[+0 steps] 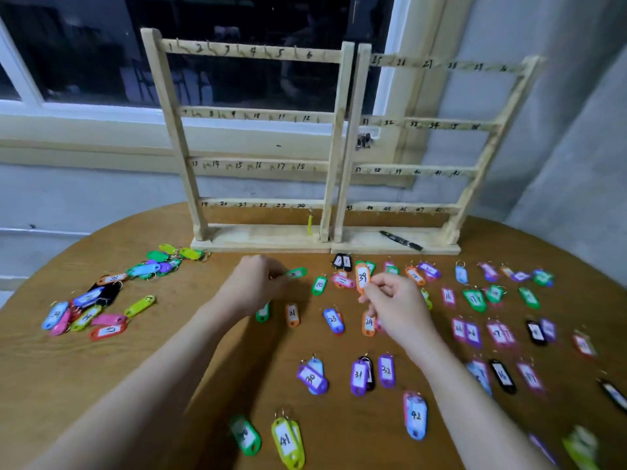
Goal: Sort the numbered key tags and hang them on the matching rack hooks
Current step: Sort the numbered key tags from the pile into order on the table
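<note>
Now | right hand (393, 301) pinches orange tag 39 (362, 278) upright, mid-frame | hook 39 (397, 172) lies above-right on rack | left hand (254, 283) pinches green tag (296, 273).

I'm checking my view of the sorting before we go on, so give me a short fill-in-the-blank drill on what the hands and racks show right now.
1. The right hand pinches an orange tag marked ____.
2. The left hand holds a small tag whose colour is ____.
3. The only tag hanging on the racks is a yellow one, under the hook numbered ____.
4. The unsorted heap lies toward the table's ____ edge.

Missing words: 39; green; 24; left
</note>
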Demonstrator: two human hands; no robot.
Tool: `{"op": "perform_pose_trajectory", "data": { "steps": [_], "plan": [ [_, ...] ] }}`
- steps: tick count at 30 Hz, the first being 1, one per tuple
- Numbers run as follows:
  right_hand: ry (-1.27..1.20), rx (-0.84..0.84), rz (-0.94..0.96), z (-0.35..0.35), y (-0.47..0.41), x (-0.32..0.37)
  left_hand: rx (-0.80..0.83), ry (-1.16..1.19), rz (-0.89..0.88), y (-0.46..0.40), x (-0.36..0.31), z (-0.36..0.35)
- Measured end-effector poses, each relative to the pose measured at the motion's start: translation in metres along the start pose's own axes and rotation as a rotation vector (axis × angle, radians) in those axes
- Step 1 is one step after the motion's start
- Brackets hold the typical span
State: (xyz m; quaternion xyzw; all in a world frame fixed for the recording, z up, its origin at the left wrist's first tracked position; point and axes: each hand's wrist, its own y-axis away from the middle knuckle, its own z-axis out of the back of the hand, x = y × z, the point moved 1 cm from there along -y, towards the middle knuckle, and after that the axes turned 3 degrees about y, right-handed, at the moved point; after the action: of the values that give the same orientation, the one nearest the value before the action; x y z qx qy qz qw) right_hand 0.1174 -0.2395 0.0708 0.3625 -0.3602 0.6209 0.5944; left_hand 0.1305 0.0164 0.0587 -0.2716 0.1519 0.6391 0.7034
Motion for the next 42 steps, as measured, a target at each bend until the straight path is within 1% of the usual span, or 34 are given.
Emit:
{"op": "perform_pose_trajectory", "data": {
  "steps": [4, 9, 12, 20, 24, 28, 31, 34, 37, 42],
  "plan": [
    [-0.018, -0.005, -0.024, 0.008, 0.006, -0.005, 0.11, -0.11, -0.016, -0.021, -0.006, -0.01],
    [-0.031, -0.001, -0.046, 0.011, 0.008, -0.012, 0.246, -0.132, -0.095, -0.037, -0.018, -0.021],
    [-0.01, 0.018, -0.045, 0.011, 0.006, -0.014, 0.336, -0.173, -0.084, -0.043, -0.02, -0.03],
    [-0.035, 0.022, -0.048, 0.014, 0.001, -0.019, 0.43, -0.284, -0.049, -0.064, -0.026, -0.032],
    [-0.046, 0.011, -0.036, 0.016, -0.001, -0.024, 0.416, -0.271, -0.033, -0.068, -0.026, -0.029],
    [-0.045, 0.031, -0.009, 0.02, 0.004, -0.028, 0.342, -0.247, -0.046, -0.065, -0.024, -0.025],
    [-0.049, 0.025, 0.022, 0.03, 0.011, -0.032, 0.277, -0.164, -0.101, -0.057, -0.03, -0.024],
    [-0.027, 0.026, 0.005, 0.044, 0.02, -0.041, 0.245, -0.111, -0.182, -0.044, -0.05, -0.029],
    [-0.009, 0.011, -0.023, 0.059, 0.035, -0.051, 0.25, -0.094, -0.3, -0.028, -0.076, -0.037],
    [-0.115, -0.049, -0.081, 0.09, 0.069, -0.07, 0.274, -0.019, -0.395, 0.0, -0.106, -0.059]
  ]
}}
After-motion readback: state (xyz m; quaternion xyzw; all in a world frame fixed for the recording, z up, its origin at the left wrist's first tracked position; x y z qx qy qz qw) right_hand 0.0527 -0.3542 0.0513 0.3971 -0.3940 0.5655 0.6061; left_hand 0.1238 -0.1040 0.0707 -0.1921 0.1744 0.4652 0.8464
